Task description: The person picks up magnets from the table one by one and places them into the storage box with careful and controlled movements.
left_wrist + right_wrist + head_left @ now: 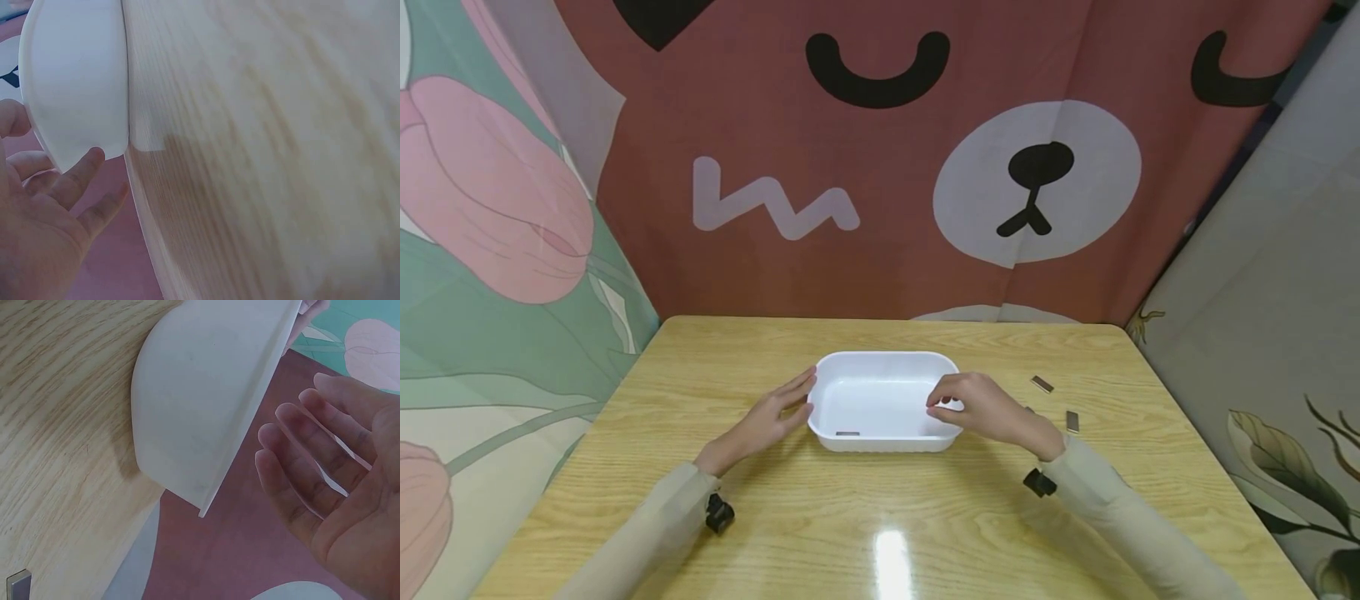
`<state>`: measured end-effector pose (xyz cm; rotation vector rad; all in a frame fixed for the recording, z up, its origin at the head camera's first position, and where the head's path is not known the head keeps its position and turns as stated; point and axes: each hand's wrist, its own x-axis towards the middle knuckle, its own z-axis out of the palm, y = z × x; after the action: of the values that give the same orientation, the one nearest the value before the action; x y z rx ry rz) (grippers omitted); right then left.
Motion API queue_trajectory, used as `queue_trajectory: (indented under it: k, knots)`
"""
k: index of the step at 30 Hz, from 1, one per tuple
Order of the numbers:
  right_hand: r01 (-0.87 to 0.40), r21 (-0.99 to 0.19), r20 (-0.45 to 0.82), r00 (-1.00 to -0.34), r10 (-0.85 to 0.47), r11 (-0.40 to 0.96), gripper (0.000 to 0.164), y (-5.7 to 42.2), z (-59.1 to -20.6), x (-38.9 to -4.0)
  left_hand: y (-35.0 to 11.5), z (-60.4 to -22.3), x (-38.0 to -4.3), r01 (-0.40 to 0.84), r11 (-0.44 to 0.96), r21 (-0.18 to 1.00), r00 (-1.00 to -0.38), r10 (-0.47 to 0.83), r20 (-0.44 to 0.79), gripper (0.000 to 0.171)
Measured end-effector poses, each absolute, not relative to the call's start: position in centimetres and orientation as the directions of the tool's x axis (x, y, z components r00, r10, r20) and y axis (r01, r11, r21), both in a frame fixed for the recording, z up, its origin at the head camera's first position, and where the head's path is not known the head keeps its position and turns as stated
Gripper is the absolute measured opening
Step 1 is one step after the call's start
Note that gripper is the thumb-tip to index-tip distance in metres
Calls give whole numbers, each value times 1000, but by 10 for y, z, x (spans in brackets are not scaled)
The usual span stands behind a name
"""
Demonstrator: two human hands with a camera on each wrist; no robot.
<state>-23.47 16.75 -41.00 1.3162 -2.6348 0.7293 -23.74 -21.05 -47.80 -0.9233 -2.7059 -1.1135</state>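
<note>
Filling tray seemed your current step. Your left hand, fingers extended, touched its left end; right hand, loosely curled, apparently empty, hung over right rim. 1 flat piece lay inside; next move called for pinching outer piece off counter.

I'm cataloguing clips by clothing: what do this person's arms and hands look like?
The left sleeve and right sleeve are long, plain and pale beige. The left wrist camera and right wrist camera are small, black and blocky. The left hand and right hand wear no gloves.
</note>
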Motion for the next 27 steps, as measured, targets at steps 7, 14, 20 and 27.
queue_trajectory:
  k: [7,14,20,27]
  knots:
    - [-770,-378,292,-626,-723,514,8,171,-412,-233,-210,-478,-238,562,547,621,-812,508,288,54]
    - [-756,-383,279,-642,-714,531,10,177,-411,-231,-210,-478,-238,560,543,625,-812,508,287,55]
    - [-759,-390,278,-637,-719,522,7,179,-410,-230,-211,-479,-239,559,542,627,-814,504,290,54]
    - [-756,-388,281,-641,-714,527,6,182,-409,-226,-211,-479,-239,563,534,630,-810,506,295,54]
